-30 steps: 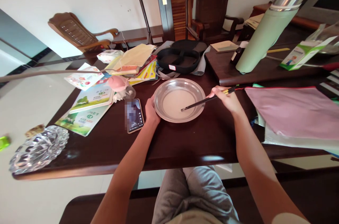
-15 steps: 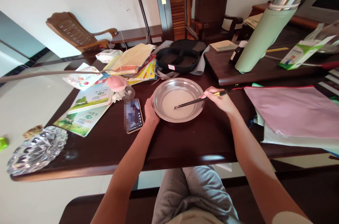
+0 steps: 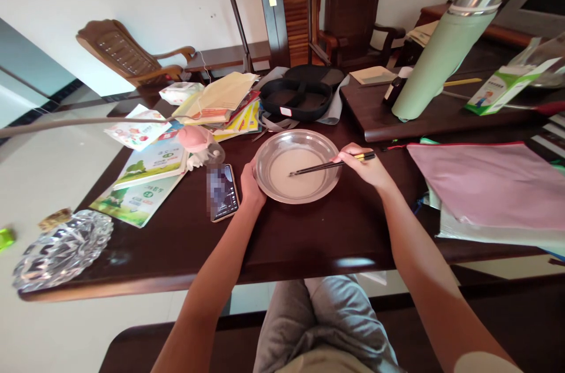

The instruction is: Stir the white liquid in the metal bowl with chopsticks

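A round metal bowl (image 3: 324, 190) rests on the dark wooden table, holding a pale, milky liquid (image 3: 300, 182). My left hand (image 3: 252, 183) is closed on the bowl's left rim, its fingers partly hidden behind the wall. Over the right rim, my right hand (image 3: 359, 162) grips a pair of dark chopsticks (image 3: 315, 167) with yellow bands near the top. Their tips dip into the liquid near the middle of the bowl. A phone (image 3: 223, 192) with a lit screen lies just left of my left hand.
Booklets (image 3: 143, 185) and a pink-topped bottle (image 3: 196, 140) lie left, beyond a glass dish (image 3: 66, 252). A black case (image 3: 295, 99) sits behind the bowl. To the right are a pink pouch (image 3: 489, 182), a tall green thermos (image 3: 445, 61) and a small carton (image 3: 503, 87).
The chopsticks' tips have shifted very slightly left and up within the liquid, and my right hand has tilted a little with them. My left hand and the bowl stay in place.
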{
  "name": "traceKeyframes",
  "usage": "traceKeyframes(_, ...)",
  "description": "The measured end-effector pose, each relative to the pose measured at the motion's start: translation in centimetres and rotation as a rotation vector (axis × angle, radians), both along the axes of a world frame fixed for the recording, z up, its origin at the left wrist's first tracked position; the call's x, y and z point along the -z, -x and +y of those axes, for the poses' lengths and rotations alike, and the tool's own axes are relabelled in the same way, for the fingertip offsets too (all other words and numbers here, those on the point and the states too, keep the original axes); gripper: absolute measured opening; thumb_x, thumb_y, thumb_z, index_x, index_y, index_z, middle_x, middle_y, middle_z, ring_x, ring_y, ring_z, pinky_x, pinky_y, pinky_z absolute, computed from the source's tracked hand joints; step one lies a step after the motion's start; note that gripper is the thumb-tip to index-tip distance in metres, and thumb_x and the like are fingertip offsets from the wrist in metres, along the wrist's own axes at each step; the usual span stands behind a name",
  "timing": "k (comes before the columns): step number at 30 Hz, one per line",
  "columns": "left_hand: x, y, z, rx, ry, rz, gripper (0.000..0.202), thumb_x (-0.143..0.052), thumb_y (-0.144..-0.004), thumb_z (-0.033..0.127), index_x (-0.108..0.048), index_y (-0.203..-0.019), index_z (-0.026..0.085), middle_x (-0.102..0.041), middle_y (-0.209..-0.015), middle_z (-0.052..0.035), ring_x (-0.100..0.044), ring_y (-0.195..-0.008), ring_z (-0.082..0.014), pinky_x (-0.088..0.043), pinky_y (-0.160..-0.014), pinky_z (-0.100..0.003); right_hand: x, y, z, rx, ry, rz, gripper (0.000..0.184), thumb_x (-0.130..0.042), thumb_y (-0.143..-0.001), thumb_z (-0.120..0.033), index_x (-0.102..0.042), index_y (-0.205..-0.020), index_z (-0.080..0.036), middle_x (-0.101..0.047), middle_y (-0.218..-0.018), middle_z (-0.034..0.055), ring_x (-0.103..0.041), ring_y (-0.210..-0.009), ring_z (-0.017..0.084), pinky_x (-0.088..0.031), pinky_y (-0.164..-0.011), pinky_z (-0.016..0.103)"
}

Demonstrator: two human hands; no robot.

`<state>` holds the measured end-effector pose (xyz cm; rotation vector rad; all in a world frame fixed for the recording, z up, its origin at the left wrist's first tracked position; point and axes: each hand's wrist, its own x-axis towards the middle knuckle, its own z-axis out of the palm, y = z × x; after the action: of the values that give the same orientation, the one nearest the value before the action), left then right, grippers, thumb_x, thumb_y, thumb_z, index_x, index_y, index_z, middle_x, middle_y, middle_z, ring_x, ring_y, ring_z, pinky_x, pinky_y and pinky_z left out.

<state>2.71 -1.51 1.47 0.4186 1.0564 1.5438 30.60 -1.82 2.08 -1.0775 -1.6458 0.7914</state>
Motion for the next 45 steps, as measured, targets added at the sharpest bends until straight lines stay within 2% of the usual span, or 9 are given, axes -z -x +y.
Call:
traceKeyframes(6,-0.1,0.0,-0.1,0.005,0.004,-0.010,0.015,-0.057,-0.077,0.023,-0.071,-0.076,0.018,-0.076,-0.072,-0.0035,-0.074,-0.090,-0.0254,-0.059,-0.086,-0.034,-0.3,-1.6,0.0,0.213,-0.024,0.126,0.052,-0.065,-0.085,-0.072,-0.073,-0.062,-0.026,-0.073,-0.068,0.0032,-0.069,-0.075,0.024,-0.053,-0.087,0.041)
traceKeyframes(13,0.2,0.0,0.0,-0.006,-0.005,-0.010,0.014,-0.059,-0.076,0.025,-0.072,-0.078,0.019,-0.077,-0.075,-0.0032,-0.074,-0.087,-0.0249,-0.059,-0.083,-0.034,0.0,0.2,0.0,-0.034,0.035,0.013,0.047,-0.067,-0.084,-0.071,-0.080,-0.074,-0.027,-0.078,-0.082,0.0056,-0.071,-0.087,0.025,-0.054,-0.085,0.040)
traceKeyframes(16,0.2,0.0,0.0,-0.011,0.000,-0.008,0.015,-0.061,-0.076,0.026,-0.073,-0.078,0.018,-0.076,-0.074,-0.0037,-0.074,-0.086,-0.0250,-0.059,-0.082,-0.033,0.1,-0.1,0.1,0.064,-0.002,0.002,0.047,-0.066,-0.084,-0.072,-0.080,-0.077,-0.027,-0.079,-0.083,0.0048,-0.070,-0.087,0.025,-0.054,-0.086,0.041)
traceKeyframes(20,0.2,0.0,0.0,-0.003,0.001,-0.004,0.013,-0.064,-0.074,0.028,-0.072,-0.078,0.018,-0.076,-0.076,-0.0041,-0.074,-0.088,-0.0263,-0.058,-0.085,-0.034,-0.3,-1.5,0.0,0.228,0.009,0.122,0.051,-0.066,-0.084,-0.073,-0.073,-0.063,-0.026,-0.074,-0.070,0.0034,-0.071,-0.078,0.025,-0.054,-0.089,0.042)
traceKeyframes(27,0.4,0.1,0.1,-0.005,-0.003,-0.003,0.015,-0.065,-0.074,0.029,-0.073,-0.081,0.018,-0.075,-0.074,-0.0026,-0.072,-0.084,-0.0239,-0.057,-0.083,-0.032,0.0,0.3,0.0,-0.014,0.035,0.015,0.049,-0.066,-0.083,-0.073,-0.078,-0.072,-0.027,-0.078,-0.082,0.0057,-0.071,-0.086,0.025,-0.054,-0.086,0.041)
traceKeyframes(31,0.6,0.1,0.2,0.001,-0.002,0.006,0.021,-0.062,-0.075,0.029,-0.075,-0.087,0.017,-0.076,-0.074,-0.0030,-0.072,-0.081,-0.0231,-0.057,-0.080,-0.032,0.2,-0.1,0.3,0.112,-0.032,0.006,0.045,-0.066,-0.085,-0.070,-0.080,-0.078,-0.027,-0.077,-0.082,0.0050,-0.070,-0.086,0.025,-0.053,-0.085,0.041)
traceKeyframes(35,0.6,0.2,0.2,0.016,-0.018,0.007,0.022,-0.062,-0.074,0.029,-0.075,-0.088,0.017,-0.078,-0.079,-0.0038,-0.073,-0.087,-0.0252,-0.057,-0.083,-0.033,-0.1,-1.6,0.2,0.245,-0.034,0.127,0.051,-0.064,-0.087,-0.069,-0.073,-0.062,-0.026,-0.072,-0.067,0.0034,-0.069,-0.076,0.024,-0.053,-0.089,0.042)
traceKeyframes(41,0.6,0.2,0.1,0.017,-0.017,0.001,0.020,-0.062,-0.076,0.029,-0.074,-0.086,0.017,-0.078,-0.079,-0.0040,-0.074,-0.088,-0.0248,-0.058,-0.085,-0.034,0.0,0.1,0.0,0.006,0.042,0.041,0.050,-0.066,-0.082,-0.074,-0.078,-0.070,-0.027,-0.076,-0.078,0.0050,-0.072,-0.082,0.025,-0.055,-0.085,0.041)
traceKeyframes(45,0.6,0.1,0.1,0.010,-0.021,0.005,0.017,-0.065,-0.075,0.031,-0.073,-0.083,0.018,-0.076,-0.074,-0.0025,-0.073,-0.083,-0.0235,-0.057,-0.082,-0.032,0.2,0.4,0.1,0.070,-0.011,-0.004,0.050,-0.065,-0.082,-0.075,-0.080,-0.077,-0.028,-0.078,-0.084,0.0052,-0.070,-0.086,0.025,-0.054,-0.086,0.041)
